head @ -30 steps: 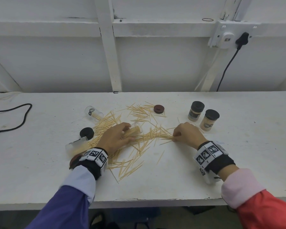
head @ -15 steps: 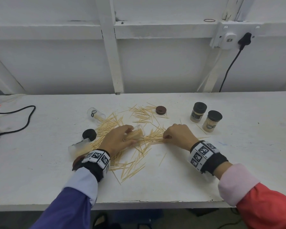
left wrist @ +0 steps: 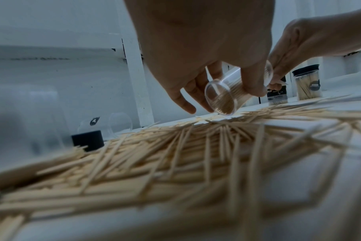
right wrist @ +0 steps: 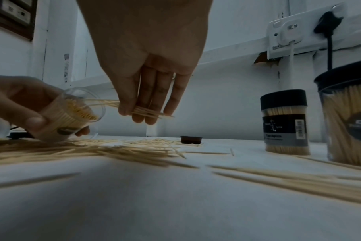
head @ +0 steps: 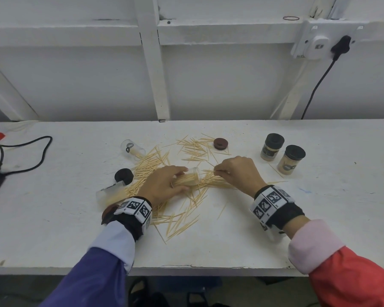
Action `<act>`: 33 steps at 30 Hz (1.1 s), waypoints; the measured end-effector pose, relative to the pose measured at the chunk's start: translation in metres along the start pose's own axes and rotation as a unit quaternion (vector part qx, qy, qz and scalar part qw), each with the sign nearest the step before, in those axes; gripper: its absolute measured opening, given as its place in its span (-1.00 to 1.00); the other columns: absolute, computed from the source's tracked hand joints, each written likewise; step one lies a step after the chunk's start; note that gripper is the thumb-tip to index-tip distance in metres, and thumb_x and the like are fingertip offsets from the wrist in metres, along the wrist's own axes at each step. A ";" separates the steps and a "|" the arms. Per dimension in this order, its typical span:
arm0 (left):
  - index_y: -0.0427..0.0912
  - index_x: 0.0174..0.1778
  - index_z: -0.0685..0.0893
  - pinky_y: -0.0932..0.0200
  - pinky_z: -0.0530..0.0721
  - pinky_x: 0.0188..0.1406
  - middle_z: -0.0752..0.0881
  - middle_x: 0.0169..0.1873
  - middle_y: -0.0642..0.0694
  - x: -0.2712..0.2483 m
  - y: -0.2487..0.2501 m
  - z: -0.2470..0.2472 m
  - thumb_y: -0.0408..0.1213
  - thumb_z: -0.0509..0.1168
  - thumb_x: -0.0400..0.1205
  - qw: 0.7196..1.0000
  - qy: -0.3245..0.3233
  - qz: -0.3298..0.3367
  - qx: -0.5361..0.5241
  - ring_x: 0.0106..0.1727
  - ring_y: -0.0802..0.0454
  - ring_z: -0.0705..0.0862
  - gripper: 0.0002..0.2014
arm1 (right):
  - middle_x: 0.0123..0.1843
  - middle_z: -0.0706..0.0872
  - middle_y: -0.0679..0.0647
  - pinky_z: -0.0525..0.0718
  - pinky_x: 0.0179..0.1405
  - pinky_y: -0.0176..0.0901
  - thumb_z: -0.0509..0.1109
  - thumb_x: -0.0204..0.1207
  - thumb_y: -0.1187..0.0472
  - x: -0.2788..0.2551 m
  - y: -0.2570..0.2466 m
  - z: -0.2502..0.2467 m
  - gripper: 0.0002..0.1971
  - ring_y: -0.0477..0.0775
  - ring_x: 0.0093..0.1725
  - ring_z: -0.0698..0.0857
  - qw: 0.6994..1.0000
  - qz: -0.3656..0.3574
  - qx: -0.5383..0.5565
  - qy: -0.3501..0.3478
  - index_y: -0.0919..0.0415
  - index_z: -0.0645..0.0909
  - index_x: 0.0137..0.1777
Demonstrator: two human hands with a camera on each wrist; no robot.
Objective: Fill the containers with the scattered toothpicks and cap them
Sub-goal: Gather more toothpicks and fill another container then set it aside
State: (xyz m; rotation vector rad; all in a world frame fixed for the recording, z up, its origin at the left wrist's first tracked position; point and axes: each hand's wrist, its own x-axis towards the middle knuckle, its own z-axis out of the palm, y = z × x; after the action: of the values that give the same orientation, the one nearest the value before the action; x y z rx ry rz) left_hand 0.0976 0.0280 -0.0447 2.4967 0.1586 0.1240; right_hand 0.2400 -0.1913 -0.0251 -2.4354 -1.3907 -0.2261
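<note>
Toothpicks (head: 171, 178) mostly lie scattered on the bench (head: 319, 218); two capped containers (head: 282, 159) stand full at right. Left hand (head: 162, 185) grips a tilted open container (head: 187, 180), nearly full; right hand (head: 239, 172) pinches a small bundle (right wrist: 142, 109) at its mouth. Two more containers and loose caps wait

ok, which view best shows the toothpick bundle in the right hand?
Right wrist: the right hand pinches the toothpick bundle in plain sight, tips aimed at the clear container in the left hand. The head view shows only a few tips past the knuckles. The left wrist view hides the bundle.
</note>
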 end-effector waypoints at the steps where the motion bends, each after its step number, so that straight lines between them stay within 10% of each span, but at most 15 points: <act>1: -0.01 0.46 0.57 0.22 0.53 0.15 0.70 0.23 0.04 0.000 0.000 0.000 0.16 0.46 0.47 1.000 -0.003 0.002 -0.004 0.23 0.12 0.63 -0.34 | -0.28 0.79 -0.06 0.43 -0.37 -0.22 0.41 0.57 0.08 0.000 -0.001 0.001 -0.84 0.10 -0.24 0.74 1.000 -0.014 0.000 0.012 0.05 0.81 -0.14; 12: 0.05 0.46 0.55 0.01 0.67 0.19 0.69 0.20 0.15 -0.002 0.003 0.004 0.50 0.21 0.34 0.999 -0.032 0.014 -0.008 0.17 0.14 0.68 -0.15 | -0.30 0.73 -0.09 0.59 -0.60 -0.11 0.36 0.53 0.08 0.004 -0.014 0.008 -0.81 0.01 -0.36 0.71 0.992 -0.090 0.042 0.076 0.08 0.78 -0.18; 25: -0.04 0.45 0.55 -0.07 0.66 0.23 0.71 0.21 0.07 -0.005 0.007 -0.001 0.43 0.23 0.41 0.998 -0.048 0.015 -0.022 0.24 0.12 0.66 -0.20 | -0.25 0.77 0.03 0.67 -0.38 -0.21 0.49 0.46 0.36 0.007 -0.024 0.012 -0.91 0.02 -0.33 0.74 0.980 -0.117 0.140 0.077 0.31 0.70 -0.05; 33: -0.08 0.46 0.56 0.27 0.58 0.13 0.71 0.24 0.01 -0.003 0.015 -0.001 0.20 0.41 0.50 0.997 -0.066 0.033 -0.005 0.16 0.16 0.63 -0.33 | -0.34 0.72 -0.07 0.62 -0.46 -0.15 0.49 0.42 0.26 0.009 -0.019 0.012 -0.95 -0.05 -0.41 0.65 0.982 -0.091 0.143 0.079 0.18 0.69 -0.25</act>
State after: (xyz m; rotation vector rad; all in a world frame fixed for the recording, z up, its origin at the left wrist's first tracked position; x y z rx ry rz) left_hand 0.0955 0.0162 -0.0353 2.4907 0.0203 -0.0135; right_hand 0.2283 -0.1707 -0.0294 -2.0169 -1.4651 -0.2385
